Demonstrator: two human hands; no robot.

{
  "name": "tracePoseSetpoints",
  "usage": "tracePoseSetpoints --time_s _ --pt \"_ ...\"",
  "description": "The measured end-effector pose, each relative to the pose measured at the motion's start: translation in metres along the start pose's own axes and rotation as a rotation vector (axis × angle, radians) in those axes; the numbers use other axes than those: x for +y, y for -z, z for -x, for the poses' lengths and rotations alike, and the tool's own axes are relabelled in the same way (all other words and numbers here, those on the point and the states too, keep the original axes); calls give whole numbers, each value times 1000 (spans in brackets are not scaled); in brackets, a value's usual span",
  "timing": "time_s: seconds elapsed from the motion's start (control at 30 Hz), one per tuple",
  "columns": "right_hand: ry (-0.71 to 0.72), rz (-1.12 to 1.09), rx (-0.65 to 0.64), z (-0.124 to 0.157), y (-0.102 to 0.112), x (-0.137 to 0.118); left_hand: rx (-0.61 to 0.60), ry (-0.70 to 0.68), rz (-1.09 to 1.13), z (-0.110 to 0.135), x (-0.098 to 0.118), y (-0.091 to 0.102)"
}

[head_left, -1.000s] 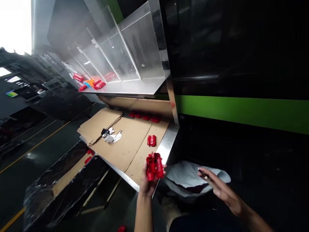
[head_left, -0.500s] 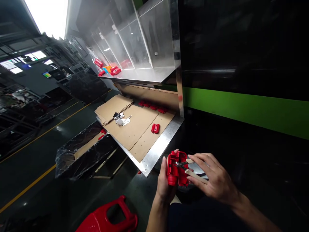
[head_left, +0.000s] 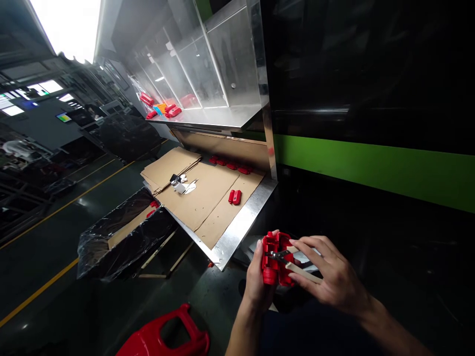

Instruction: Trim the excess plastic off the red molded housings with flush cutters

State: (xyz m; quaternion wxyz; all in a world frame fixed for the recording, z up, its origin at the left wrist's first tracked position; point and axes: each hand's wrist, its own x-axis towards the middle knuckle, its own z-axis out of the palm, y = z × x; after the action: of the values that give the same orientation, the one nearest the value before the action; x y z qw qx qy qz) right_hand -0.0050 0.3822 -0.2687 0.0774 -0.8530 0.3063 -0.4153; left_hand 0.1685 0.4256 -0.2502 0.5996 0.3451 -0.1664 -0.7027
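Observation:
My left hand grips a red moulded plastic part from the left and below, just off the near corner of the steel table. My right hand holds small cutters with pale handles, their dark jaws resting on the top face of the red part. Both hands are close together over my lap.
Cardboard sheets cover the table, with one red part, a row of red parts at the back and small metal tools. A clear shelf above holds more red parts. A plastic-lined box and red stool stand on the floor.
My left hand drew the red part back from the table toward my lap. My right hand came over with the cutters and set their jaws on the part. The view shifted left.

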Motion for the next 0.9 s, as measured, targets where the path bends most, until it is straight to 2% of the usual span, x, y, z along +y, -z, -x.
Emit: tracePoseSetpoints --time_s 0.53,0.77,0.9 --pt "33 58 -8 0 -2 2 -15 -25 40 -1 -5 -5" --pt "44 149 -67 -3 5 0 60 -58 28 -2 -3 -10" --pt "43 86 -20 0 2 0 45 -45 20 -6 -8 -7"
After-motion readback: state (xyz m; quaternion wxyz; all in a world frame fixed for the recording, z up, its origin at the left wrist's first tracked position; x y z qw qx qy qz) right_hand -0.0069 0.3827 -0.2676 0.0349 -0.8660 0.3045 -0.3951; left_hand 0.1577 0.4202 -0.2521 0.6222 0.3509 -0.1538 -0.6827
